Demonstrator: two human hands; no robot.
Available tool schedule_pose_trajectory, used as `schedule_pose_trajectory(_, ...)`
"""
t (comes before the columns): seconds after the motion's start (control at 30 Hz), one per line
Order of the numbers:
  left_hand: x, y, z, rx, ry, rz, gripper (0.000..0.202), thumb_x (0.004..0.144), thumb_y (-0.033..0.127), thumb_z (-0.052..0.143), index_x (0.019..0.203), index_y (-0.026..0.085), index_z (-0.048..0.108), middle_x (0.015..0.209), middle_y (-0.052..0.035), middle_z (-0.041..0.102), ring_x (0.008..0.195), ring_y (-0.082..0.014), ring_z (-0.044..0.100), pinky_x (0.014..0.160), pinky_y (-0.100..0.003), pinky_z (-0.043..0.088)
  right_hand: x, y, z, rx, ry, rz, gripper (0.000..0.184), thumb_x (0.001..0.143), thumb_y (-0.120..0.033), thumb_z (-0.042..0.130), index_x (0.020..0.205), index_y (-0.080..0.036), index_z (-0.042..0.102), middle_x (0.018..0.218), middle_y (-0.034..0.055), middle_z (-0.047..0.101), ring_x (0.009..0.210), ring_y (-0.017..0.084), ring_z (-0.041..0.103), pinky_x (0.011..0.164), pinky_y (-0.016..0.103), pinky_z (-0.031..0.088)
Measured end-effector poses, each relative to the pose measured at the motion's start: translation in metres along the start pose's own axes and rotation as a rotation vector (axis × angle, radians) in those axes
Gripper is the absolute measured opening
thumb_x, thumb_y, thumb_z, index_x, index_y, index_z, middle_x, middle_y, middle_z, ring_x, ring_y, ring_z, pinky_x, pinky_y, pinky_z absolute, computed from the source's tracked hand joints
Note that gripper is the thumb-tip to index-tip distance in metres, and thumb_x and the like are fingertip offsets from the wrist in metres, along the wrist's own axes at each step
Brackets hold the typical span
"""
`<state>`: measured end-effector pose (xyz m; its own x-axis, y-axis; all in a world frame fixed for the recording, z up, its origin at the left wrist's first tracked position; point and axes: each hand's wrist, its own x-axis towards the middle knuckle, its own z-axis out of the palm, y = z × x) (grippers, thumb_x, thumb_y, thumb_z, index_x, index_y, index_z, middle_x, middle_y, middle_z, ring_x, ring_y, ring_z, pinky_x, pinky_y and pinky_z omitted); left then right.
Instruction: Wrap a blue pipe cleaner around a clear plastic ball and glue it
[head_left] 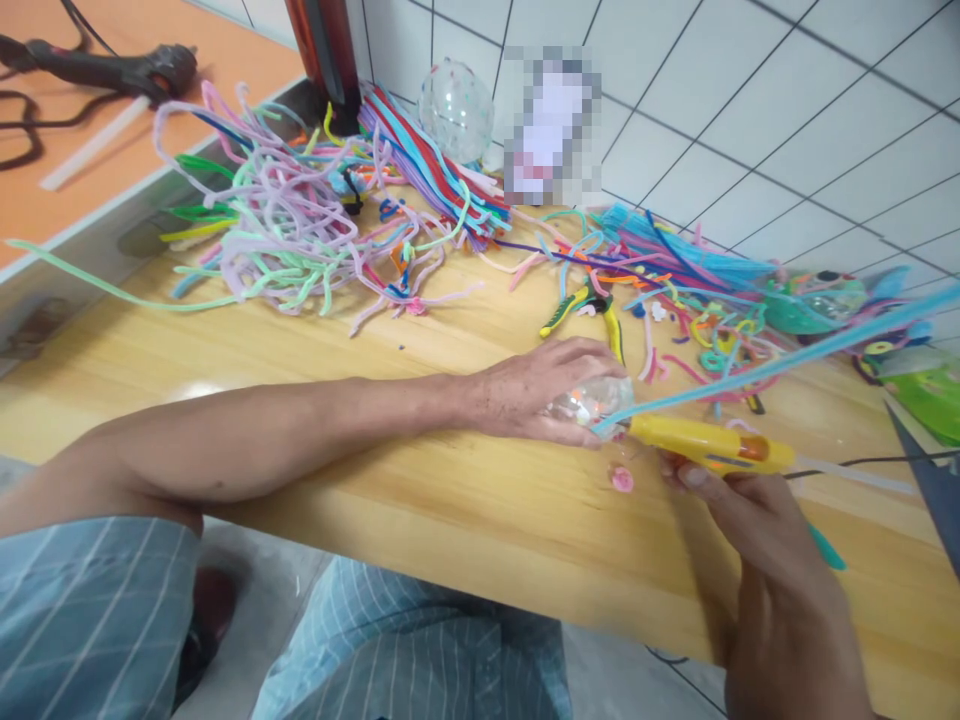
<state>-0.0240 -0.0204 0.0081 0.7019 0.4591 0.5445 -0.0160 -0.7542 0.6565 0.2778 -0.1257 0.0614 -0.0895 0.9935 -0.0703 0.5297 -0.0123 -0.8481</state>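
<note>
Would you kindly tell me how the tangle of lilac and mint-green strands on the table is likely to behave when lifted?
The tangle would probably flex easily, since its thin strands curve and loop freely. It seems light for its bulk, with visible gaps between strands. It may come up as a clump, because the strands cross over one another.

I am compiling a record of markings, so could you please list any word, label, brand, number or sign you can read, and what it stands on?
No text can be read.
Yellow glue gun in the right hand: small dark mark, too blurred to read.
Pixelated rectangle by the tiled wall: contents obscured.
</note>
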Motion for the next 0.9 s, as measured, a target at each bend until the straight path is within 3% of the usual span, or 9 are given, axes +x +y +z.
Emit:
schedule_pose_trajectory(0.37, -0.0006, -0.0044, 0.0041, 0.024, 0.041, 0.079, 0.064, 0.098, 0.049, 0.072, 0.149, 0.015, 0.054, 0.149, -0.0237, 0.060, 0.148, -0.0320, 0.055, 0.126, -0.054, 0.046, 0.0010, -0.0035, 0.0040, -0.035, 0.066, -0.036, 0.033, 0.080, -0.061, 0.084, 0.080, -0.028, 0.080, 0.074, 0.0022, 0.076, 0.067, 0.021, 0.069, 0.061, 0.033, 0.058)
schedule_pose_trajectory(0.7, -0.0006, -0.0024, 0.0019, 0.020, 0.021, 0.057, 0.065, 0.098, 0.051, 0.072, 0.149, 0.015, 0.053, 0.151, -0.0241, 0.058, 0.149, -0.0326, 0.053, 0.126, -0.056, 0.046, 0.0010, 0.0045, -0.0004, -0.028, -0.010, -0.053, 0.034, 0.082, -0.062, 0.083, 0.078, -0.028, 0.079, 0.070, 0.0019, 0.074, 0.064, 0.021, 0.067, 0.057, 0.033, 0.058)
schedule_pose_trajectory(0.9, -0.0005, -0.0032, 0.0030, 0.019, 0.027, 0.061, 0.064, 0.099, 0.051, 0.070, 0.149, 0.015, 0.054, 0.151, -0.0241, 0.059, 0.149, -0.0320, 0.054, 0.126, -0.055, 0.046, 0.0019, 0.0031, 0.0009, -0.032, 0.040, -0.017, 0.032, 0.080, -0.060, 0.084, 0.080, -0.028, 0.081, 0.075, 0.0026, 0.077, 0.069, 0.022, 0.070, 0.062, 0.033, 0.060)
